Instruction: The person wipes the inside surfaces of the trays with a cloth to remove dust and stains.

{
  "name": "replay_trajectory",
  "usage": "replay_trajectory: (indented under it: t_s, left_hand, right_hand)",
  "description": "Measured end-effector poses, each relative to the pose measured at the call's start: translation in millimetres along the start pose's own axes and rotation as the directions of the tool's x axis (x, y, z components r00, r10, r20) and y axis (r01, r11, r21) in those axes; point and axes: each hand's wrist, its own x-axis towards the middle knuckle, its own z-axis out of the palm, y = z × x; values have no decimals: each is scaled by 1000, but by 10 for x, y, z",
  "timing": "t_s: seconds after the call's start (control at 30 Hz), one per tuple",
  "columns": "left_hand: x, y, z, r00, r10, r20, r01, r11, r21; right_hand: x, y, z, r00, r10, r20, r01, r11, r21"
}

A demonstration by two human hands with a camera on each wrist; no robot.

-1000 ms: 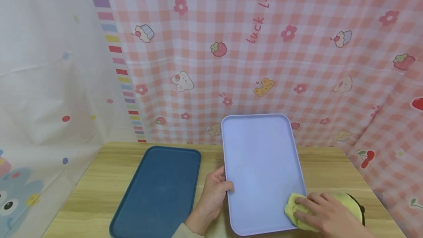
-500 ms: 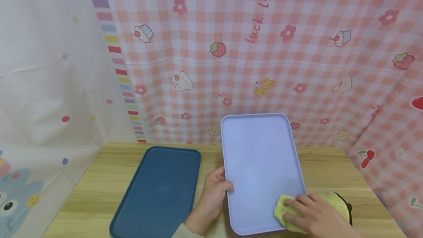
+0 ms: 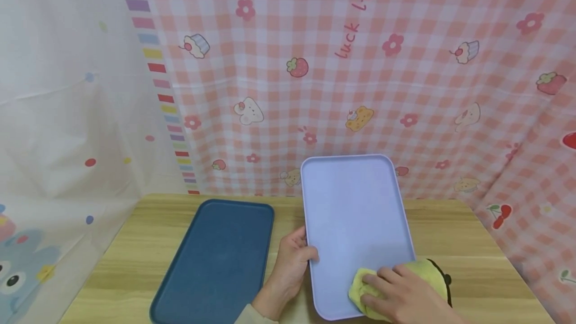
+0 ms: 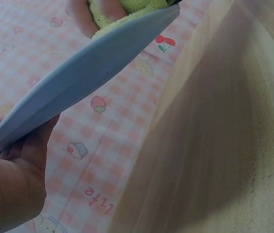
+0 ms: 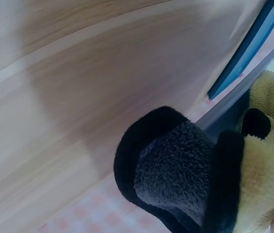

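Note:
A lavender tray [image 3: 355, 224] is held tilted up above the table, its inner face toward me. My left hand [image 3: 290, 264] grips its left rim, thumb on the front and fingers behind, as the left wrist view also shows. In my right hand [image 3: 400, 294] is a bunched yellow-green cloth [image 3: 364, 284], pressed on the lower part of the tray's face. The right wrist view shows the cloth [image 5: 267, 165] with black edging and a dark grey fuzzy side hanging past the rim.
A dark blue tray [image 3: 220, 259] lies flat on the wooden table [image 3: 121, 259], left of my left hand. Behind the table hangs a pink checked curtain [image 3: 270, 89], and a white curtain [image 3: 67, 129] hangs at the left.
My right hand has slid the cloth leftward along the lower part of the lavender tray. The left hand and both trays stay where they were.

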Motion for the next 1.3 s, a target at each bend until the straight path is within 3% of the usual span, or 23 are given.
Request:
replay_trajectory:
  t_s: [0.57,1.07,1.3]
  left_hand:
    - [27,-9,-34,1000,6,9,-6,1000,-14]
    - [24,15,-43,1000,4,8,-4,1000,-11]
    - [26,18,-34,1000,13,8,-13,1000,-6]
  right_hand:
    - [362,-189,144,997,-4,-80,7,1000,28]
    - [633,-250,117,999,-11,-43,11,1000,3]
    - [666,-210,105,997,38,-64,-35,998,43]
